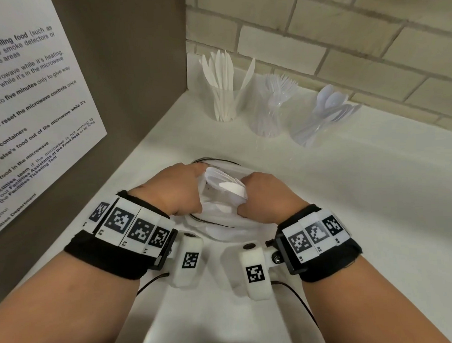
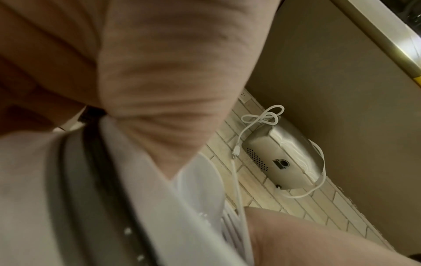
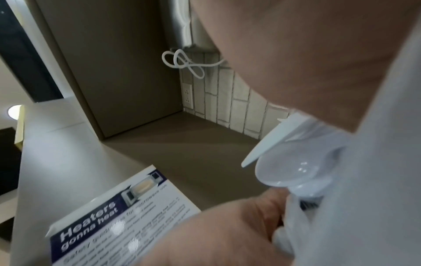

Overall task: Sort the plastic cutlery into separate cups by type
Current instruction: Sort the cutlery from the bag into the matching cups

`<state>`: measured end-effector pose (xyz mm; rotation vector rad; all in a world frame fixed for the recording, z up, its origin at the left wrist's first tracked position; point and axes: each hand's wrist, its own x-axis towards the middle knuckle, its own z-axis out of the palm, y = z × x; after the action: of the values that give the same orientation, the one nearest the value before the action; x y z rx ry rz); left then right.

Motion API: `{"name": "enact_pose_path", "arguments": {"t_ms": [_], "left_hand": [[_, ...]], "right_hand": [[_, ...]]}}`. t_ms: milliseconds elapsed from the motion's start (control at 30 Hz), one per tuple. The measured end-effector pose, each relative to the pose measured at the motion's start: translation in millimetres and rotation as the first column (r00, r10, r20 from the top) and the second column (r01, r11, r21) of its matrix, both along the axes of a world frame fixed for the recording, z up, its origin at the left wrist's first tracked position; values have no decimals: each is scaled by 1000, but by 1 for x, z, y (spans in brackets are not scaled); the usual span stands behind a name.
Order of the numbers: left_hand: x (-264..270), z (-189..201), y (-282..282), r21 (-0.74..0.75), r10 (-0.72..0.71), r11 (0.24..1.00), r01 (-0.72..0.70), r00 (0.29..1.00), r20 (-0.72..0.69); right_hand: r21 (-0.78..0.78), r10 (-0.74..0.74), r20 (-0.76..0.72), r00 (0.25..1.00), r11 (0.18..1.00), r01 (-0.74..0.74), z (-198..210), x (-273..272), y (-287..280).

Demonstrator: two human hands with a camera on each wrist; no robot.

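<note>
Head view shows both hands gripping one bunch of white plastic cutlery (image 1: pixel 227 188) over a clear bowl (image 1: pixel 214 162) on the white counter (image 1: pixel 350 191). The left hand (image 1: pixel 176 191) has its fingers curled round the bunch's left end; the right hand (image 1: pixel 266 193) closes round its right end, so both grips are tight on the bunch, with no open span between fingers. How many pieces are in the bunch, and of which kinds, is hard to tell from above, since the fingers cover most of it.

Right wrist view adds what the head view hides: a spoon bowl (image 3: pixel 293 167) and a white knife blade (image 3: pixel 268 144) stick out of the grip. Left wrist view is mostly blurred palm, with a strip of the bowl's rim (image 2: pixel 95 180) and some white plastic below.

Beyond the bowl, against the brick wall (image 1: pixel 343 36), stand three clear cups: the knife cup (image 1: pixel 226 104) farthest left, the fork cup (image 1: pixel 267 112) in the middle, the spoon cup (image 1: pixel 313 123) to the right. Left of the bowl a printed microwave notice (image 1: pixel 30 115) hangs on the side panel, cut off by the frame.
</note>
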<state>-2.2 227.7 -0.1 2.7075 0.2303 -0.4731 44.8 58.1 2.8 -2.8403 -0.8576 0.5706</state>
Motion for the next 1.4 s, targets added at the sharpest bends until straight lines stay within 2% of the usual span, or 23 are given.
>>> {"name": "enact_pose_path", "arguments": {"t_ms": [300, 567, 633, 767, 967, 1200, 1400], "left_hand": [[-1, -7, -3, -36, -22, 999, 23, 1000, 18], [-1, -7, -6, -29, -52, 998, 52, 999, 4], [-1, -7, -5, -29, -46, 999, 46, 999, 4], [-1, -6, -3, -32, -22, 999, 23, 999, 24], [-2, -7, -5, -8, -14, 1000, 14, 1000, 25], [-1, -2, -2, -2, 15, 1000, -15, 1000, 12], [2, 2, 0, -5, 14, 1000, -14, 1000, 17]], "right_hand": [[255, -13, -187, 982, 965, 61, 3, -1, -8], [484, -47, -298, 954, 854, 193, 8, -2, -5], [459, -58, -284, 957, 868, 189, 8, 0, -6], [264, -7, -141, 990, 963, 45, -2, 3, -4], [118, 6, -8, 1000, 993, -5, -16, 1, 5], [303, -26, -50, 998, 952, 40, -3, 1, -4], [412, -32, -189, 981, 905, 109, 3, -2, -15]]}}
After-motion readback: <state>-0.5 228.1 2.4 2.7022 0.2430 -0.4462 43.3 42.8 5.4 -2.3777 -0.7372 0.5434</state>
